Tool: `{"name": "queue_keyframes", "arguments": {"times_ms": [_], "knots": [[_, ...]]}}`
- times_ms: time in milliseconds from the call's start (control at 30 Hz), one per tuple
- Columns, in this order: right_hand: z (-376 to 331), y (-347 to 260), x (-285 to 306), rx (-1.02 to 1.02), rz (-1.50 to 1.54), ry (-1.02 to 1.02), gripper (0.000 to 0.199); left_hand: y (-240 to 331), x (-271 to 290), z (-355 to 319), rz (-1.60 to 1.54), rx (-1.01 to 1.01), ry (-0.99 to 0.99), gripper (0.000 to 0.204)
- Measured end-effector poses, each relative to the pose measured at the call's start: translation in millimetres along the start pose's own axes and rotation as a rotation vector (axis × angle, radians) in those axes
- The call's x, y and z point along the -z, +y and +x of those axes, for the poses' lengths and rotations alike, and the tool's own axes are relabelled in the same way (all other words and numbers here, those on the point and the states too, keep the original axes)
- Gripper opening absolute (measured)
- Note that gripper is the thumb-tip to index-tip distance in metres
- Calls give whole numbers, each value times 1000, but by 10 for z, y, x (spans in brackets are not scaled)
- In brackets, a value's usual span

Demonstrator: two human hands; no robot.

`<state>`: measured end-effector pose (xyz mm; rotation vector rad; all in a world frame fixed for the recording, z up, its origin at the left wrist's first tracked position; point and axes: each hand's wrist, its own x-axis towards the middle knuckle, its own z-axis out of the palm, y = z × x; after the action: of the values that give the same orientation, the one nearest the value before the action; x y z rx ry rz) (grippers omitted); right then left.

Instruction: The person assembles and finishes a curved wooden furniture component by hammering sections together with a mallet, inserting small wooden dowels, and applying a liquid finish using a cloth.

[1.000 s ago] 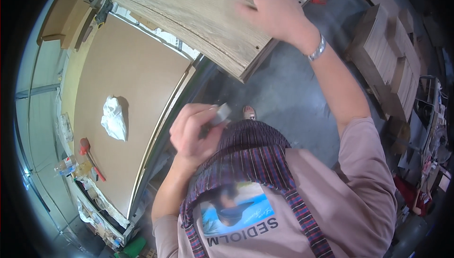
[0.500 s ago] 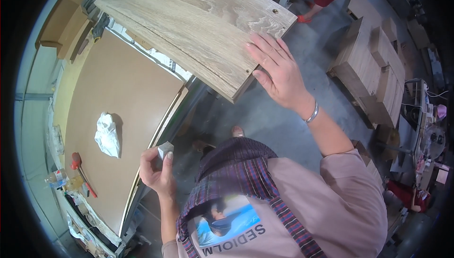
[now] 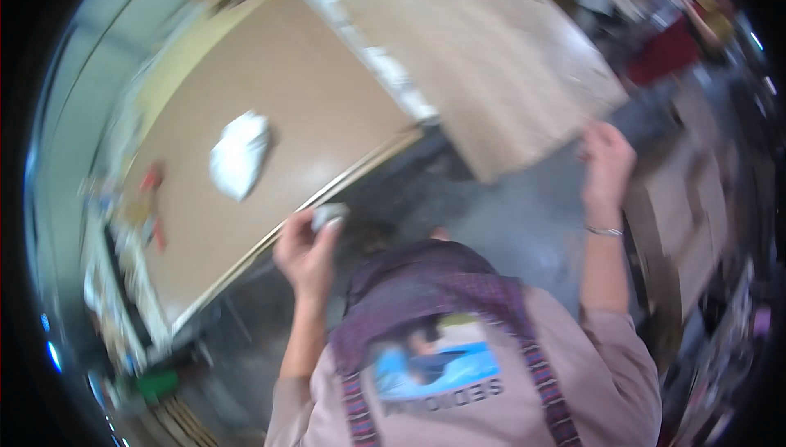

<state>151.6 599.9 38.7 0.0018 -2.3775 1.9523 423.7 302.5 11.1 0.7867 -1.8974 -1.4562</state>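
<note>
My left hand (image 3: 304, 257) is closed in a pinch around a small pale grey block (image 3: 330, 216), beside the front edge of a brown-topped table (image 3: 270, 54). At the near right edge of a wood-grain panel (image 3: 483, 62) is my right hand (image 3: 607, 167). Its fingers look curled but are smeared by motion, and whether they touch the panel cannot be made out. A crumpled white cloth or bag (image 3: 240, 155) lies on the brown tabletop.
A red-headed tool with a red handle (image 3: 153, 201) lies at the table's left end. Stacked wood-coloured panels (image 3: 684, 209) stand on the right. A person in dark red (image 3: 663, 52) is at the far right. Something green (image 3: 157, 385) sits low at the left.
The view has swung, so table and panel sit differently in it. My right hand has gone from lying flat on the panel to its edge, fingers curled. My left hand still pinches the block.
</note>
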Motion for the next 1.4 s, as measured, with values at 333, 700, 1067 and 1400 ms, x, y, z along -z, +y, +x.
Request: {"name": "queue_keyframes", "arguments": {"times_ms": [333,700,1067,1400], "knots": [[382,487,224,-98,280,-4,10,-510,1607,583,-291,15,335,17],[525,36,425,-275,-187,-13,15,-2394,5658,905,533,273,1040,22],[-728,-482,-914,193,-1290,632,31,-2989,7498,960,1460,344,886,23],[-1343,-481,-2149,305,-1024,161,19,-3141,7798,1341,1772,466,461,14]]}}
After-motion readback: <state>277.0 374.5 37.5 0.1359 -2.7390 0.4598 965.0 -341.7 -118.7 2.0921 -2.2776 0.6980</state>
